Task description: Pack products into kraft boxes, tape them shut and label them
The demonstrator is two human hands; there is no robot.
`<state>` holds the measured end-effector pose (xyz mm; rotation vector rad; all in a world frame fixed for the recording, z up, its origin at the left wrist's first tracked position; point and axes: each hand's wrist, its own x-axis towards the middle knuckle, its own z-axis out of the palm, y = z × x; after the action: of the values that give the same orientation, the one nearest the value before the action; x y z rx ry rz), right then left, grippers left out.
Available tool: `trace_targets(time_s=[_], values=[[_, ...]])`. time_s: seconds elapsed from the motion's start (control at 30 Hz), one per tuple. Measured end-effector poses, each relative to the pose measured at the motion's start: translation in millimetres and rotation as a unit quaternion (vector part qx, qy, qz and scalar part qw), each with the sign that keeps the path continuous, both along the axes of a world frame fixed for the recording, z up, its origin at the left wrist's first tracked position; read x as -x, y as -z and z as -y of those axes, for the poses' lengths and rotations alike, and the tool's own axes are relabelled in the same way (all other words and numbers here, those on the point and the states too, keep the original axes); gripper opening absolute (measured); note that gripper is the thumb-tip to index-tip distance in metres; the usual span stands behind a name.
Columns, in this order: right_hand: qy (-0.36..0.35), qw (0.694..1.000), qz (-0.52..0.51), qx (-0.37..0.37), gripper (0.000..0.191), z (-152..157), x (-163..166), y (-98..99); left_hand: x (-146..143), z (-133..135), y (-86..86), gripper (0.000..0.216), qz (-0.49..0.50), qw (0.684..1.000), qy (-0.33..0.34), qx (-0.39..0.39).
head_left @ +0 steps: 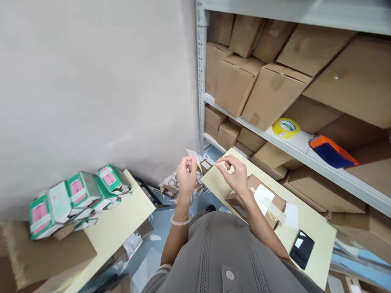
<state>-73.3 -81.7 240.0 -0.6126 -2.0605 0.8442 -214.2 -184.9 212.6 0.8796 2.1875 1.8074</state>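
Observation:
My left hand (187, 176), with a pale bracelet at its wrist, is closed in a pinch on a thin whitish slip (193, 154), which looks like paper or label backing. To its right, my right hand (234, 176) hovers over the corner of a cream table (320, 244). Its thumb and index finger come together at the tips, and whatever they hold is too small to make out. Below the right forearm an open cardboard box (253, 183) stands on that table, with white papers (262, 195) and a clear strip lying on it.
A black phone (302, 249) lies on the right table. Yellow tape (285, 127) and an orange-blue object (332, 151) rest on a metal shelf (262, 131) with cardboard boxes. Green-and-pink boxes (77, 189) cover part of the left table (122, 219). Paper scraps (171, 183) litter the floor.

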Motion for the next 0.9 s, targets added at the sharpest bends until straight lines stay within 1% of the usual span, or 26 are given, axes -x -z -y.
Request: trace_targets(time_s=[0.17, 0.4, 0.67, 0.8, 0.9], values=[[0.054, 0.996, 0.047, -0.045, 0.011, 8.1, -28.3, 1.6, -45.4, -36.2, -10.8, 0.021, -0.001, 0.993, 0.122, 0.000], [0.167, 0.982, 0.074, -0.043, 0.009, 9.2, -81.6, 2.8, -98.6, -67.4, -15.8, 0.020, 0.001, 0.969, 0.247, -0.010], [0.314, 0.944, 0.083, -0.056, 0.013, 14.2, -145.2, 11.7, -158.9, -84.3, -16.9, 0.017, 0.003, 0.929, 0.369, -0.011], [0.368, 0.924, 0.083, -0.063, 0.013, 21.8, -169.4, 10.8, -181.1, -86.9, -17.6, 0.017, 0.006, 0.907, 0.421, -0.011], [0.395, 0.914, 0.071, -0.063, 0.012, 28.5, -181.8, 8.1, -193.2, -87.4, -17.7, 0.019, 0.012, 0.895, 0.447, -0.011]])
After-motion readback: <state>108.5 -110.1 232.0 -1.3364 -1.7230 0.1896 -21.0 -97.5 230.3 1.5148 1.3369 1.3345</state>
